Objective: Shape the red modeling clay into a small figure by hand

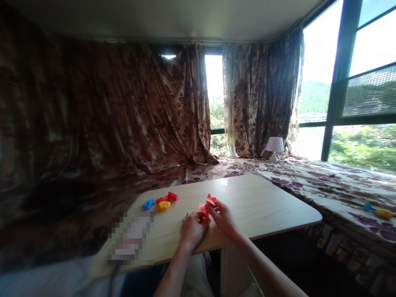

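A coral-red, thin, crumpled piece (203, 208) with flared, petal-like ends is held just above the near part of the table; its material is hard to tell. My right hand (224, 218) pinches its upper part between thumb and fingers. At its lower end my left hand (193, 229) is closed, fingers curled round it and partly hiding it. To the left on the tabletop lie a blue crumpled piece (149, 204), a yellow one (163, 206) and a red one (171, 197), close together.
The pale wooden table (260, 202) has rounded corners. A blurred-out flat object (131, 239) lies at its left edge. Beyond are a flower-patterned covered ledge (309, 177), a white lamp (274, 146) and curtains (185, 103). A blue-and-yellow piece (383, 213) rests at far right.
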{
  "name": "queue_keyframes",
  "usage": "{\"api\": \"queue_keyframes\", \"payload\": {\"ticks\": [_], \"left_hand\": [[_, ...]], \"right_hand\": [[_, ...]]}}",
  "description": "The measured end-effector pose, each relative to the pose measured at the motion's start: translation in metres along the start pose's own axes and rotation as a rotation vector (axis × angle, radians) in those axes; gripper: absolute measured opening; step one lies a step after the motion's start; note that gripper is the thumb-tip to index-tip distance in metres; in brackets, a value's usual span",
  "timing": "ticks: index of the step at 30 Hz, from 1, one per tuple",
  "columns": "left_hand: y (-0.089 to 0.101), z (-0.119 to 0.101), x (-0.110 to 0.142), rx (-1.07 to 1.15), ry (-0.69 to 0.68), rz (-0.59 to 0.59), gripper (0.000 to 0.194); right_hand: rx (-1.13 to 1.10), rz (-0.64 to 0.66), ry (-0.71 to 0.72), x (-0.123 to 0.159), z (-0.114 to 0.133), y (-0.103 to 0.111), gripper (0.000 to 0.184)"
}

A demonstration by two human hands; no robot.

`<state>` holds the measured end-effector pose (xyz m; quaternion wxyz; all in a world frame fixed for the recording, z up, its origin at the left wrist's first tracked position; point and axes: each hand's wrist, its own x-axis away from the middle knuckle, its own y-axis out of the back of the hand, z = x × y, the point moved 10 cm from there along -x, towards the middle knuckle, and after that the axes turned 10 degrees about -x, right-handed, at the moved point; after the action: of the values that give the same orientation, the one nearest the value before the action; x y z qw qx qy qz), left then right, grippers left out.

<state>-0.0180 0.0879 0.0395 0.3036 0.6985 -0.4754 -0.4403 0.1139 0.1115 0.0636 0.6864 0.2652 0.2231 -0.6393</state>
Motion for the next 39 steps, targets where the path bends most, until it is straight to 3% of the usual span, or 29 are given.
{"api": "queue_keyframes", "payload": {"ticks": [9,20,29,39], "left_hand": [[0.004,-0.002,0.003,-0.024,-0.005,-0.022,0.02],[0.004,-0.005,0.002,-0.032,-0.03,-0.023,0.025],[0.004,-0.006,0.004,-0.083,-0.054,-0.046,0.021],[0.01,-0.001,0.012,-0.057,-0.052,-0.043,0.026]], "right_hand": [[0.033,0.036,0.036,0.002,0.01,-0.004,0.019],[0.017,0.048,-0.05,0.001,-0.005,-0.002,0.023],[0.241,0.177,0.045,-0.011,0.014,-0.007,0.019],[0.345,0.161,0.033,-0.012,0.01,-0.007,0.021]]}}
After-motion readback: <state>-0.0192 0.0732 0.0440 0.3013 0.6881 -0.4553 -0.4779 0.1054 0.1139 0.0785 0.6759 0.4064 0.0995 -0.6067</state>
